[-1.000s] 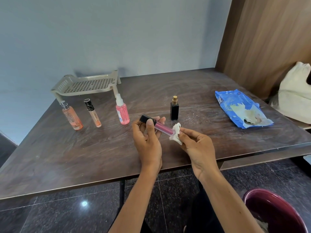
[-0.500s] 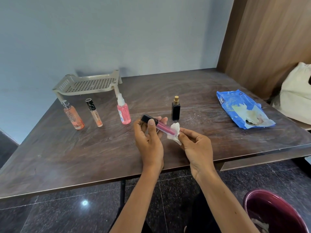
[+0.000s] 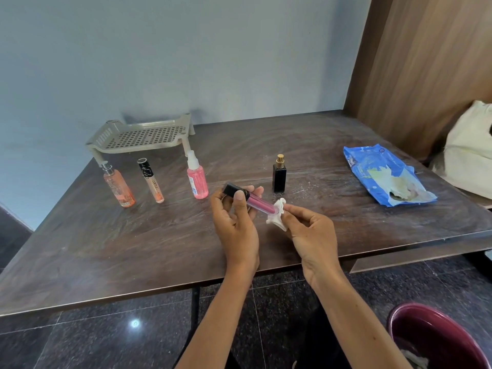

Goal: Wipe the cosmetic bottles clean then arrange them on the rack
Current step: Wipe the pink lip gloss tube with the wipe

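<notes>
Left hand (image 3: 235, 225) grips the pink gloss tube (image 3: 259, 204) by its cap above the bench (image 3: 106, 249); right hand (image 3: 310, 235) pinches the wipe (image 3: 278, 215) round its base. Light, slick — probably best held at the cap.

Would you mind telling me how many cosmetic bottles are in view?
5. On the table by the rack: an orange spray bottle, a black-capped tube, a pink spray bottle; further right, a black perfume bottle. The left hand holds a pink gloss tube.

Rack (image 3: 141, 135) behind bottles (image 3: 197, 177), packet (image 3: 383, 174) right.
</notes>
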`<state>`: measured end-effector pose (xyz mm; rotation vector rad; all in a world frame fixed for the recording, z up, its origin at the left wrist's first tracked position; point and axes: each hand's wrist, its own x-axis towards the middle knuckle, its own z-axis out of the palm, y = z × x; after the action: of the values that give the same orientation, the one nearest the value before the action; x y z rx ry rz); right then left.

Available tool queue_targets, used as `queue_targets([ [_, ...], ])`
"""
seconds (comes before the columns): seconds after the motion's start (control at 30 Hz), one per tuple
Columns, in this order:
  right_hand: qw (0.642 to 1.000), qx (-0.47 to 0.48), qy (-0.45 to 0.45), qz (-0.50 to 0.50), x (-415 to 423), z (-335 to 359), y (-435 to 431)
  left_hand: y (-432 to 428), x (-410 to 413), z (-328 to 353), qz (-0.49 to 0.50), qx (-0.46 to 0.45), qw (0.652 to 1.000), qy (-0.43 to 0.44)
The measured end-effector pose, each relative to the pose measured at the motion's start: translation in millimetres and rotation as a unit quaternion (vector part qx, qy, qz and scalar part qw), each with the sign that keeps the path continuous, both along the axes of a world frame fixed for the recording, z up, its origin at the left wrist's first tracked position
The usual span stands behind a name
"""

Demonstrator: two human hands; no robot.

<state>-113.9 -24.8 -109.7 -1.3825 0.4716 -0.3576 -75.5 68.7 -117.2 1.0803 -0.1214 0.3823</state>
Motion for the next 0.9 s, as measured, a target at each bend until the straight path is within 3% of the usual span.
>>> queue_targets([
  [0.9, 1.0, -0.007, -0.02, -0.007, -11, 2, 5, -1, -1, -1, 0.027, 0.019, 0.999, -0.004],
])
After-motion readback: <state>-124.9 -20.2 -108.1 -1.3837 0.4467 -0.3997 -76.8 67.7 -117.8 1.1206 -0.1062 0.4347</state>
